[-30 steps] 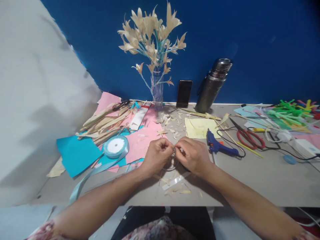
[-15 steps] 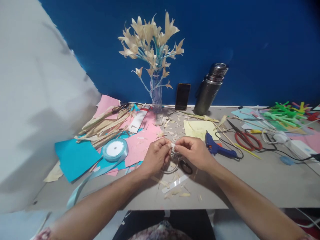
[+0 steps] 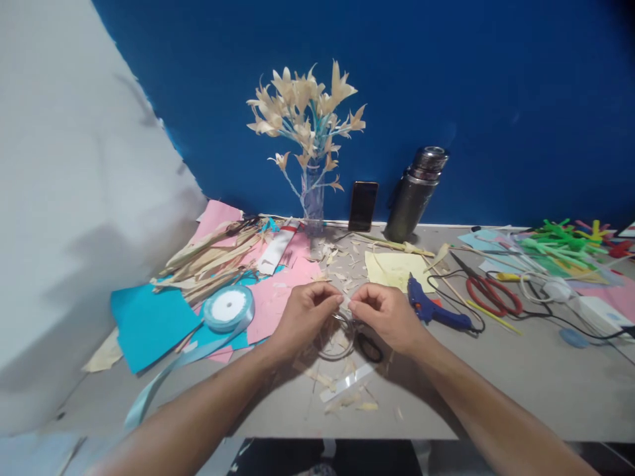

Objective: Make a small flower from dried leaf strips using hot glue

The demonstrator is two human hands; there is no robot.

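Over the middle of the table, my left hand [image 3: 310, 311] and my right hand [image 3: 384, 314] meet with thumbs and fingertips pinched. Between the fingertips sits a small pale piece [image 3: 346, 301], mostly covered, possibly a bit of dried husk or strip. Beneath the hands lie a loop of thin wire [image 3: 333, 357] and a dark ring-shaped handle [image 3: 370, 348]. A clear flat strip [image 3: 347, 382] rests just in front, among pale scraps. To the right of my right hand is a blue glue gun [image 3: 439, 311].
A vase [image 3: 313, 198] of pale husk flowers, a phone [image 3: 363, 206] and a flask [image 3: 417, 195] stand by the blue wall. Ribbon spool [image 3: 229, 308], dried husks [image 3: 213, 258] and coloured paper [image 3: 153, 324] lie left; red scissors [image 3: 493, 295], cables and green pipe cleaners [image 3: 560, 241] right.
The view has tilted up, so everything sits lower in the picture. My fingertips have drawn slightly apart around the pale piece, and less of it shows.
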